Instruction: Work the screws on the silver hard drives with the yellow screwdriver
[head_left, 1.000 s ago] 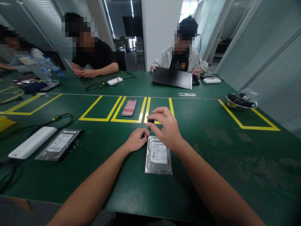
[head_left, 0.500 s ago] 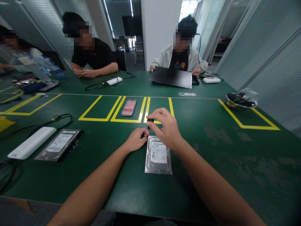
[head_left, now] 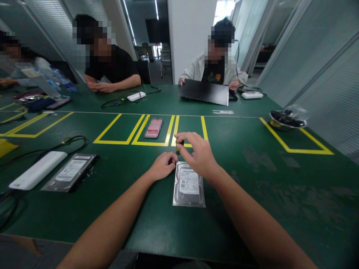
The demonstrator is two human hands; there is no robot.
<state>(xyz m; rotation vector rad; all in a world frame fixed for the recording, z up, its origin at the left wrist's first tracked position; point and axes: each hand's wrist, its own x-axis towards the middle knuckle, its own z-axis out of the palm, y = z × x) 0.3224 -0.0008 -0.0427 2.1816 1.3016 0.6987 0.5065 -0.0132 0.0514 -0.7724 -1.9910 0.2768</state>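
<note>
A silver hard drive (head_left: 189, 192) with a white label lies flat on the green table in front of me. My right hand (head_left: 198, 151) is above its far end, thumb and fingers closed round a small black-and-yellow screwdriver (head_left: 177, 148), mostly hidden by the fingers. It is held upright over the drive's far left corner. My left hand (head_left: 164, 165) rests on the table beside that corner, its fingers curled in and pressed together close to the screwdriver's lower end. What those fingers pinch, if anything, is hidden.
A second hard drive (head_left: 70, 173) lies at left beside a white power strip (head_left: 39, 170) with a black cable. Ahead is a phone (head_left: 153, 128) inside yellow tape marks. A metal bowl (head_left: 288, 122) of dark items stands at right. Across the table, a person holds a black panel (head_left: 206, 91).
My right hand has dipped slightly and turned with the screwdriver, showing more yellow on it. My left hand and the hard drive have stayed in place.
</note>
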